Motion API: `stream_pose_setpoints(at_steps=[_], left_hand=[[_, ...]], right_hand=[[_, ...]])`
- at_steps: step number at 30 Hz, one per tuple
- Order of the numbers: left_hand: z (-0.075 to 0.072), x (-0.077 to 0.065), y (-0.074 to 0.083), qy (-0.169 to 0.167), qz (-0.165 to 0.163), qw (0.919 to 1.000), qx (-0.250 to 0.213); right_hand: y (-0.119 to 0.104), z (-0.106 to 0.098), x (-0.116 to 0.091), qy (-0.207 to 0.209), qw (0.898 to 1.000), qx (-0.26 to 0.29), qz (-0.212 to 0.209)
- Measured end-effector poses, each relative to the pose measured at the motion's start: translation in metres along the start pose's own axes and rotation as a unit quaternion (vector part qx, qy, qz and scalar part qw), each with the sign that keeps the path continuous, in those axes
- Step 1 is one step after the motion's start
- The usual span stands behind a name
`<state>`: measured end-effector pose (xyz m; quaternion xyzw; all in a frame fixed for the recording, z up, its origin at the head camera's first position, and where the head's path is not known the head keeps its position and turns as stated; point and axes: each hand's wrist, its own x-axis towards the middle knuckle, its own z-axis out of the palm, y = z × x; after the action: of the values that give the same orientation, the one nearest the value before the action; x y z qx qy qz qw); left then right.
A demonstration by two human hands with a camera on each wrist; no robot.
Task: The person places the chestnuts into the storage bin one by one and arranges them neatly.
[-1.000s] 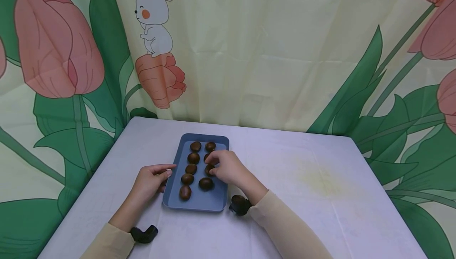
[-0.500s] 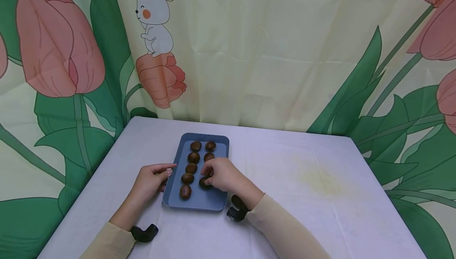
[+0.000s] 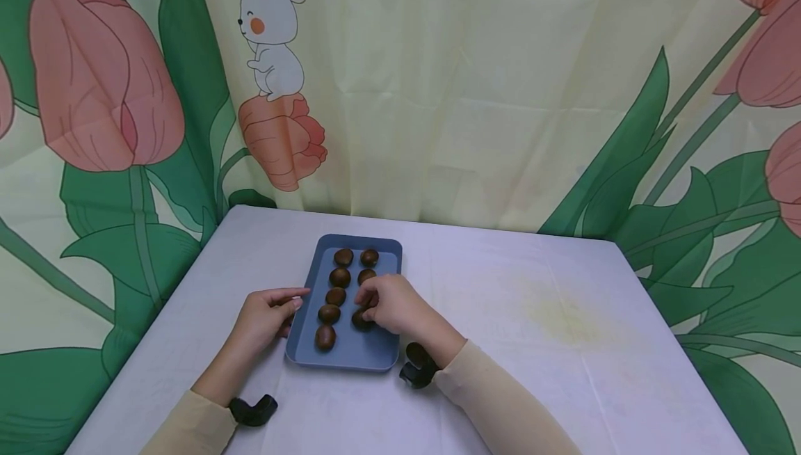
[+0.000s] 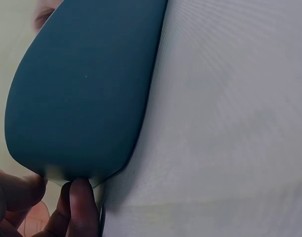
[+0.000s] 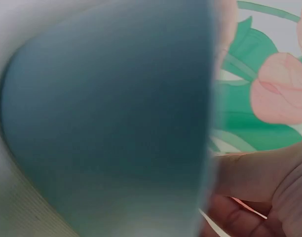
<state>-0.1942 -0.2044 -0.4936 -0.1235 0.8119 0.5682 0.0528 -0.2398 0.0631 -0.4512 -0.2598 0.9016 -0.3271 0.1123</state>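
Observation:
A blue rectangular tray (image 3: 382,357) lies on the table with brown chestnuts in two columns. My right hand (image 3: 397,309) reaches over its right side and holds the nearest chestnut (image 3: 361,320) of the right column between thumb and fingertips, while that chestnut stays low on the tray. Part of the right column is hidden behind this hand. The left column ends at the front with an upright-lying chestnut (image 3: 325,337). My left hand (image 3: 265,316) rests beside the tray, its extended index finger and thumb touching the left rim. In the left wrist view, fingertips meet the tray's wall (image 4: 82,98).
A white cloth covers the table (image 3: 500,344), with a faint yellowish stain on the right. Behind it hangs a curtain (image 3: 438,128) printed with tulips and a rabbit on a carrot. Black wrist devices sit below both hands.
My right hand has moved toward the front of the tray, from a chestnut higher in the right column to the nearest one. The left hand and tray stay in place.

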Motion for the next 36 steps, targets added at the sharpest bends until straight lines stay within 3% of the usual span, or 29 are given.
stream_pose_setpoints(at_steps=[16,29,36], left_hand=[[-0.002,0.001,-0.001,-0.004,0.005,0.9999,0.008],[-0.001,-0.001,0.001,-0.002,0.003,1.0000,0.009],[0.000,-0.001,0.002,-0.001,0.003,0.9999,0.011]], right_hand=[[0.018,-0.036,-0.031,0.017,0.996,0.076,0.033],[0.043,-0.038,-0.058,-0.019,0.989,0.114,0.094],[0.053,-0.034,-0.070,-0.044,0.990,0.094,0.094]])
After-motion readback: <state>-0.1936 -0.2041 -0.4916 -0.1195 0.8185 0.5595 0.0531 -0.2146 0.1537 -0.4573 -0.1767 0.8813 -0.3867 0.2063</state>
